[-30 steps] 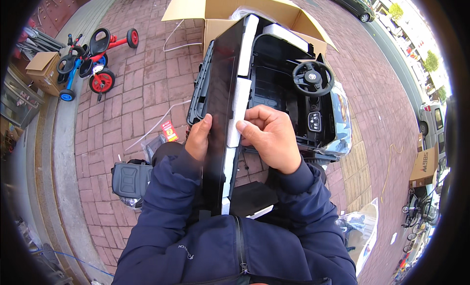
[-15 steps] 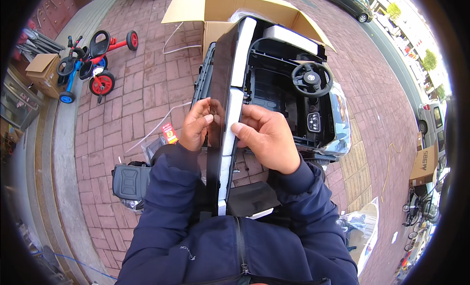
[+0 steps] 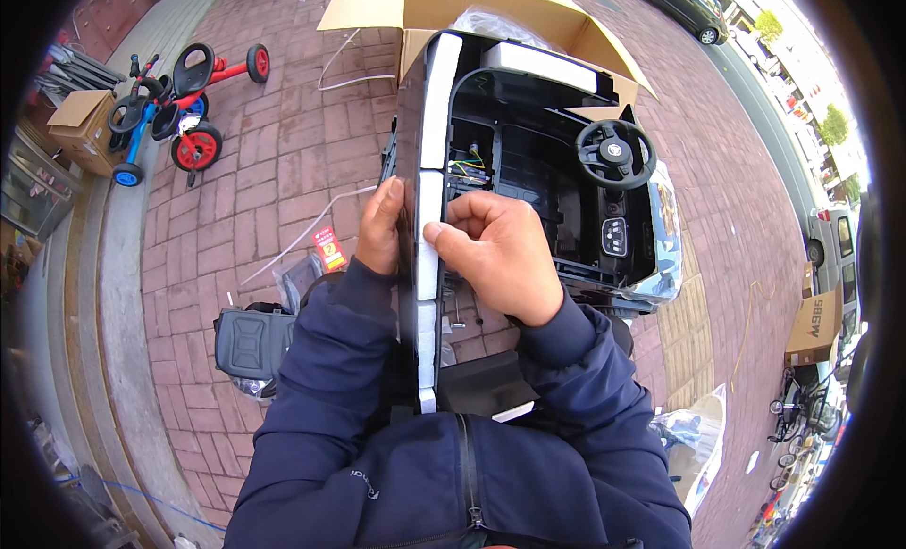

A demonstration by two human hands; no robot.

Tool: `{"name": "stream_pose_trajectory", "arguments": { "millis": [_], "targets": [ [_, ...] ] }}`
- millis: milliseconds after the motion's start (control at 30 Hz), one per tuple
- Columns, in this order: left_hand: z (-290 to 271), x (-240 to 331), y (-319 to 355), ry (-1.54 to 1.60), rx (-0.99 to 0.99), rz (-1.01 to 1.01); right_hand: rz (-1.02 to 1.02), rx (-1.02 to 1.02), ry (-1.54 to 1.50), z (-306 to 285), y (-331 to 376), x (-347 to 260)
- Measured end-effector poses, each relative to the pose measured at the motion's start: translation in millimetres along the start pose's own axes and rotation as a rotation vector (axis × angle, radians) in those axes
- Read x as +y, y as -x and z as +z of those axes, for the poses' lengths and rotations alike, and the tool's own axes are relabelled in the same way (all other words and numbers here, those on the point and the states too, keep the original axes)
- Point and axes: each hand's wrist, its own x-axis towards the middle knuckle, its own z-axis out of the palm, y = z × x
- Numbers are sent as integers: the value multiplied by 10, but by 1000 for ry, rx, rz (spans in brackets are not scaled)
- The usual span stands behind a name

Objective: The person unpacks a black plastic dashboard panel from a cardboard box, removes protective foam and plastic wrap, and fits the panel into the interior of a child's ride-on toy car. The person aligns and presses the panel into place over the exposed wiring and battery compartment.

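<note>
A long glossy black panel (image 3: pixel 408 143) stands on edge in front of me, with white foam blocks (image 3: pixel 430 200) lined along its upper edge. My left hand (image 3: pixel 380 226) lies against the panel's left face, fingers mostly stretched upward; the edge-on view partly hides them. On the other side my right hand (image 3: pixel 505 255) pinches a foam block, thumb on top and fingers curled by its right side. Beyond it sits a black ride-on toy car (image 3: pixel 538 172) with a steering wheel (image 3: pixel 615 154) and some exposed wires (image 3: pixel 469 162).
An open cardboard box (image 3: pixel 444 7) stands behind the car. Red and blue tricycles (image 3: pixel 196 145) and a smaller carton (image 3: pixel 83 129) are at the left. A black seat-like part (image 3: pixel 253 341) and a red-yellow packet (image 3: pixel 329 250) lie on the brick paving. Clear plastic wrapping (image 3: pixel 694 445) lies at right.
The panel has shifted left and stands more upright. My left hand has come against its face, while my right hand has moved left with the foam edge. Wires in the car now show.
</note>
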Motion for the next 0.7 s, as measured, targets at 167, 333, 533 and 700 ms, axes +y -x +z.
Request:
{"name": "stream_pose_trajectory", "arguments": {
  "millis": [167, 333, 533, 700],
  "targets": [
    [-64, -32, 23, -34, 44, 10, -32, 7, 153, 16, -55, -75],
    [-34, -48, 58, 4, 38, 20, -89, 14, 262, 19, -85, -121],
    [-82, -69, 60, 82, 18, 4, -65, 39, 224, 82, -91, -90],
    [-135, -123, 98, 105, 33, 9, -92, 56, 199, 167, -70, -22]
  ]
}}
